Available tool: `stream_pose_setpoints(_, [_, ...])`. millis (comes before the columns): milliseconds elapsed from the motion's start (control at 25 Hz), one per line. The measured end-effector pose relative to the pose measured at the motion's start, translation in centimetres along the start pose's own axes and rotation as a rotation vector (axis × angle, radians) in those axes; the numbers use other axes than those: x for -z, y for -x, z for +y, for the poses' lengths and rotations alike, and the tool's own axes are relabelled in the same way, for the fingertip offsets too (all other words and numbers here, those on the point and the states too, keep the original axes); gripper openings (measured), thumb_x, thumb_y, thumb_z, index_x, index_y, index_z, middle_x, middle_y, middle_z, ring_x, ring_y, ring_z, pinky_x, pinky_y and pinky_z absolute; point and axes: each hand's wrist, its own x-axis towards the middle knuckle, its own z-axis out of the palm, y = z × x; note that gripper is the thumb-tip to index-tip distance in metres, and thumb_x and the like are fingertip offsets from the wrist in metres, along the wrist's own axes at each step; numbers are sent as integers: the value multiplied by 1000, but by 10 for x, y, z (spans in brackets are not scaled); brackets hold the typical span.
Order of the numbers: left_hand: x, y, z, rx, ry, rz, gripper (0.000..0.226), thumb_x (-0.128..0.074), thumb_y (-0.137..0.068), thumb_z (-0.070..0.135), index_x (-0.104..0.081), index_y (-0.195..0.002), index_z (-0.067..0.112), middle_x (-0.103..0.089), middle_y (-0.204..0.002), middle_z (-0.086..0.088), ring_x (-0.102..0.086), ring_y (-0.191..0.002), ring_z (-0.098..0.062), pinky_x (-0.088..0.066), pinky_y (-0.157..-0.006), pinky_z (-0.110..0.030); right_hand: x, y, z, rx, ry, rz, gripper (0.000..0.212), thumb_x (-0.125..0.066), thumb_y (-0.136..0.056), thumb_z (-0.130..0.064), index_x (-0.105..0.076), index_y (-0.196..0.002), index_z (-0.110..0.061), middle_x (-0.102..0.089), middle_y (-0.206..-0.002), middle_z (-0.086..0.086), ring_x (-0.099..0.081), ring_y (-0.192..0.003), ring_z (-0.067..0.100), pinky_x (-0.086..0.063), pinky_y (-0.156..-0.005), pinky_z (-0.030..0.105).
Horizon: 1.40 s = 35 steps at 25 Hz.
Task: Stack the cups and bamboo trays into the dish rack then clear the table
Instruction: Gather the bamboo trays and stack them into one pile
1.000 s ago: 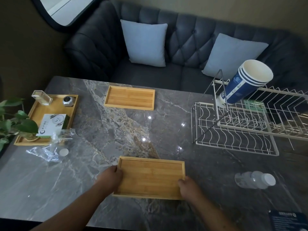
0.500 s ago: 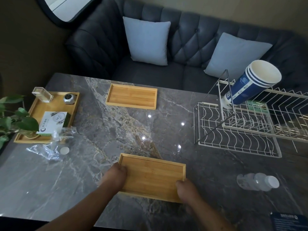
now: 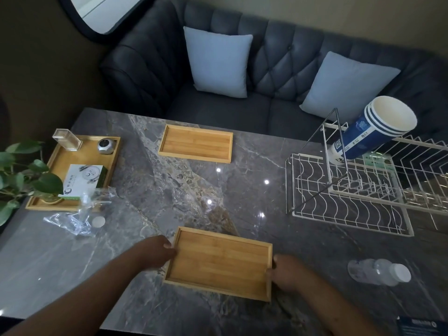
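Note:
A bamboo tray [image 3: 219, 261] lies near the front of the grey marble table [image 3: 169, 190]. My left hand [image 3: 155, 251] grips its left end and my right hand [image 3: 287, 271] grips its right end. The tray looks slightly tilted, its right side toward me. A second bamboo tray [image 3: 196, 143] sits empty at the table's far edge. A white wire dish rack [image 3: 349, 202] stands at the right. A nested stack of blue and white paper cups [image 3: 371, 132] leans on its side over the rack's upper frame.
A larger bamboo tray [image 3: 60, 163] at the left holds a card box, a clear box and a small silver object, with a plant [image 3: 21, 175] beside it. A crumpled plastic bag [image 3: 80, 214] lies near it. A clear bottle [image 3: 378, 275] lies front right. A dark sofa stands behind.
Both hands have tightened on the near tray's ends and turned it slightly, its right end now nearer me. The view has shifted a little.

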Motion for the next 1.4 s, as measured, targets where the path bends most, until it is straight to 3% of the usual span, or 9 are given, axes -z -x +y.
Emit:
stream_pose_setpoints(200, [42,-13,1,-63,-171,30,46,-57,-94,55,-69,-115,16,-72,-118,-5,-66,-102,-19,-48,-83,-30,43,-7,-34,49,276,88,38,-56,-90,-45,-67,-115,-19,-67,-123,7,-65,-110,27,-53,-94,38])
stream_pose_setpoints(320, [66,-27,8,-80,-218,65,50,-58,-94,54,-65,-125,15,-68,-128,-7,-64,-113,-22,-45,-85,-30,69,-18,-71,128,275,206,37,-56,-89,-45,-67,-110,-17,-69,-111,7,-66,-97,25,-54,-81,36])
stream_pose_setpoints(400, [79,-39,11,-90,-243,59,51,-57,-95,54,-65,-125,13,-68,-128,-8,-64,-114,-23,-45,-86,-31,84,-30,-97,202,255,173,38,-54,-93,-46,-65,-113,-16,-68,-114,7,-63,-94,24,-50,-77,34])
stream_pose_setpoints(560, [103,-66,16,-107,-249,34,48,-58,-95,52,-70,-113,9,-72,-117,-12,-67,-104,-26,-44,-79,-32,104,-57,-141,263,271,82,51,-54,-96,-46,-55,-137,-15,-58,-138,8,-57,-121,28,-46,-94,37])
stream_pose_setpoints(720, [122,-96,11,-85,-257,28,47,-57,-95,50,-72,-113,10,-72,-117,-12,-67,-102,-25,-47,-82,-32,115,-87,-168,286,338,70,46,-54,-96,-42,-58,-131,-13,-62,-131,8,-60,-114,28,-49,-91,36])
stream_pose_setpoints(920, [129,-133,14,-12,-252,71,73,-63,-90,51,-38,-148,14,-57,-141,-16,-58,-125,-34,-47,-102,-41,125,-125,-194,326,399,130,46,-58,-93,-39,-56,-132,-15,-62,-129,9,-62,-111,29,-54,-91,43])
stream_pose_setpoints(1200, [132,-166,42,-72,-335,184,75,-60,-87,53,-32,-146,17,-60,-136,-15,-61,-119,-37,-52,-96,-46,138,-171,-226,456,441,333,69,-60,-93,-39,-31,-151,-13,-42,-148,13,-45,-131,38,-44,-106,52])
stream_pose_setpoints(1320, [135,-175,49,-80,-317,202,80,-61,-86,52,-25,-150,21,-61,-135,-14,-61,-118,-36,-52,-96,-47,139,-184,-234,438,426,256,77,-54,-98,-34,-12,-160,-18,-16,-167,5,-21,-150,38,-26,-120,54])
stream_pose_setpoints(1400, [136,-180,52,-87,-296,230,88,-60,-86,50,-12,-156,27,-61,-136,-13,-61,-119,-36,-53,-96,-48,140,-187,-235,420,397,215,74,-51,-100,-33,-11,-161,-21,-11,-168,1,-17,-151,39,-25,-119,55])
